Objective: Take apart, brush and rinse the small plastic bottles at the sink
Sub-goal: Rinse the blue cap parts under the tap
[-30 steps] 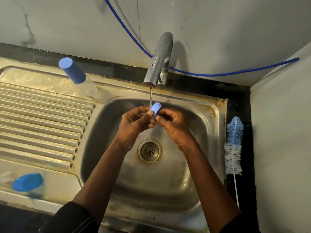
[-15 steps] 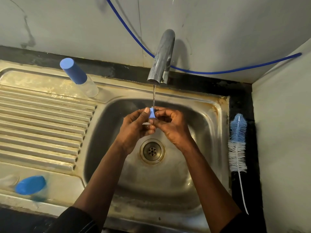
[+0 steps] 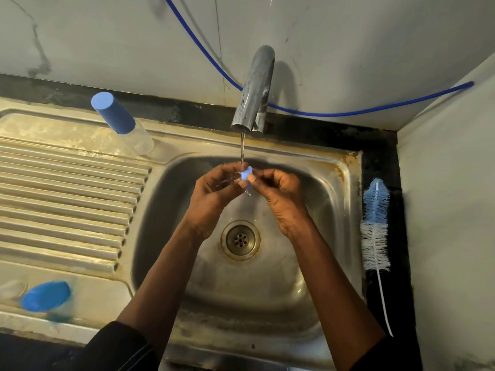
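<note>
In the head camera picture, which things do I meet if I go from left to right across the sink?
From the left: blue cap → capped bottle → left hand → small blue part → right hand → bottle brush.

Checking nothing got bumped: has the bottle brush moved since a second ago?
No. The bottle brush lies along the right rim of the sink, as before.

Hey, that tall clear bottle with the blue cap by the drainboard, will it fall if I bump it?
Probably tips easily: the bottle is tall and narrow on a small base. It looks empty, so likely light. Once down, its round body could roll along the drainboard.
</note>
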